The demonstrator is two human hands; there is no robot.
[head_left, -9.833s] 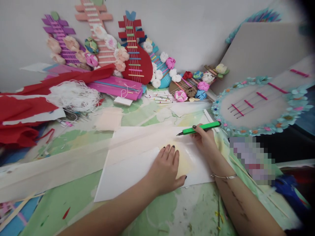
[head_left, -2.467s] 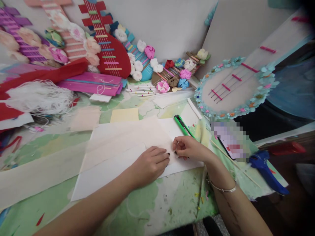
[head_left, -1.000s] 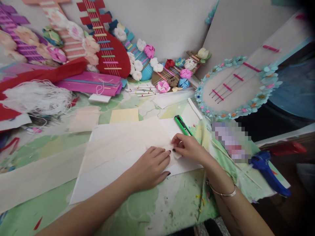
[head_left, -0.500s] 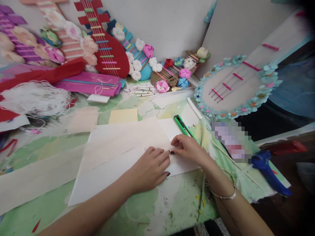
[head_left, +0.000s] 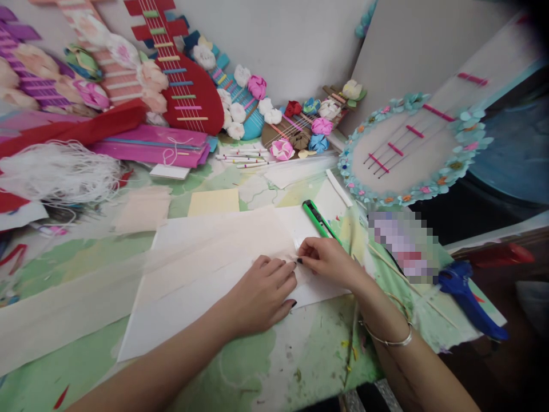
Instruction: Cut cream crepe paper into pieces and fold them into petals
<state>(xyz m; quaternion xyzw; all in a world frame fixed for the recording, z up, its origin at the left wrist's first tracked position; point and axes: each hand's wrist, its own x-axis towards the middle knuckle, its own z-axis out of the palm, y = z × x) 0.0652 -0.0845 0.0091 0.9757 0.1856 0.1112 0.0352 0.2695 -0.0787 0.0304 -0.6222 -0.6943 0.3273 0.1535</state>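
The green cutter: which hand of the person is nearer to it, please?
The right. The right hand is just on the person's side of the green cutter, by its lower end; the left hand rests farther left, over the white sheet.

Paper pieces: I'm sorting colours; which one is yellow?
The yellow rectangle beyond the white sheet; the square left of it and the strip by the left hand are pale cream.

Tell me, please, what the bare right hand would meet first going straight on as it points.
Most likely the bare left hand, its fingertips just ahead of the right hand at the end of the thin cream paper strip; depth is unclear.
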